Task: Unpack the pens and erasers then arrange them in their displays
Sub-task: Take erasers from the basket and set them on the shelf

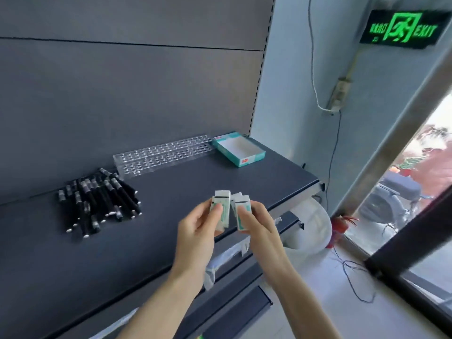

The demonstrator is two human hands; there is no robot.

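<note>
The left hand [198, 225] and right hand [258, 222] are each pinching stacked erasers [223, 204] under the thumb, apparently squaring them for the display box [247, 159] at 1 o'clock.

**Grey shelving beside a bright doorway**

A dark grey shelf [171, 192] juts from a grey back panel [122, 81]. Beyond its right edge, a pale blue wall [293, 69] carries a lit green exit sign [403, 29] and a hanging white cable [311, 45]. Daylight comes through the glazed doorway [435, 143] onto the pale floor [318, 302].
</note>
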